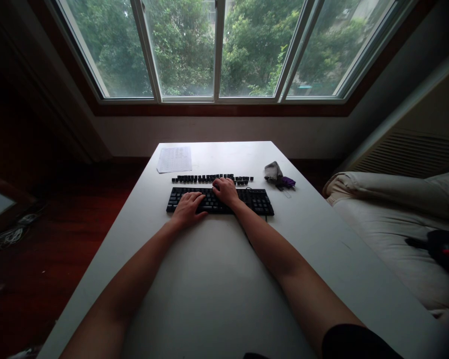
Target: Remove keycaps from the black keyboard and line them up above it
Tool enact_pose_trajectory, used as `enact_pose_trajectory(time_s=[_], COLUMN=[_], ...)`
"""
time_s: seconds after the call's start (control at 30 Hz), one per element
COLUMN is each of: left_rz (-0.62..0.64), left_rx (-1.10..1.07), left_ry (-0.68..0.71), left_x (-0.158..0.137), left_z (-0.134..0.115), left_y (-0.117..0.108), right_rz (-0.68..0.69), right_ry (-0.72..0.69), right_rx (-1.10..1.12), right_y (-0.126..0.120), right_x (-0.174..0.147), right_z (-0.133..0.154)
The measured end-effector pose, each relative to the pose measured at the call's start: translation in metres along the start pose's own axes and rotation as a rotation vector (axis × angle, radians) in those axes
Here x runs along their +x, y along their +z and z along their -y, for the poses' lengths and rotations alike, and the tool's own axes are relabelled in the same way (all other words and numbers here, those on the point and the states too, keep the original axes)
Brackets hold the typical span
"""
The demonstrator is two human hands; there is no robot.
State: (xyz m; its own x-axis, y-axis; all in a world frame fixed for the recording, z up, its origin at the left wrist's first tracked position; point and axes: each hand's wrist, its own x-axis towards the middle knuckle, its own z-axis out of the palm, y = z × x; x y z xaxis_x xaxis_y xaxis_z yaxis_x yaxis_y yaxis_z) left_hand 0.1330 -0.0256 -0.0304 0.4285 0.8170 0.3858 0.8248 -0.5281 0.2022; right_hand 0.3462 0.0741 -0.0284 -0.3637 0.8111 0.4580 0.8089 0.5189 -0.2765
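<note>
A black keyboard [260,201] lies across the white table. My left hand [189,207] rests on its left part, palm down, fingers stretched out over the keys and thumb at the front edge. Over the upper middle of the keyboard is my right hand [226,190], its fingers bent and drawn together at the tips. Anything between those fingertips is too small to make out. Just beyond the keyboard, loose black keycaps [198,178] stand in rows, partly hidden behind my right hand.
A printed paper sheet [174,159] lies at the table's far left. Grey cloth [273,172] and a small purple item [288,182] sit to the right. A cable runs under my right forearm. The white table [217,279] stands before a window, with a pale sofa [377,224] at right.
</note>
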Motion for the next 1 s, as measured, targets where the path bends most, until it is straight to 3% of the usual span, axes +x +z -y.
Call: enact_pose_trajectory(time_s=[1.0], left_rz=[-0.007], left_rx=[0.001], left_ry=[0.002], left_x=[-0.0002], left_z=[0.0004], left_y=[0.0023], right_rz=[0.045], right_ry=[0.003], right_rx=[0.050], right_y=[-0.0002], right_x=[-0.0016], right_z=[-0.0014])
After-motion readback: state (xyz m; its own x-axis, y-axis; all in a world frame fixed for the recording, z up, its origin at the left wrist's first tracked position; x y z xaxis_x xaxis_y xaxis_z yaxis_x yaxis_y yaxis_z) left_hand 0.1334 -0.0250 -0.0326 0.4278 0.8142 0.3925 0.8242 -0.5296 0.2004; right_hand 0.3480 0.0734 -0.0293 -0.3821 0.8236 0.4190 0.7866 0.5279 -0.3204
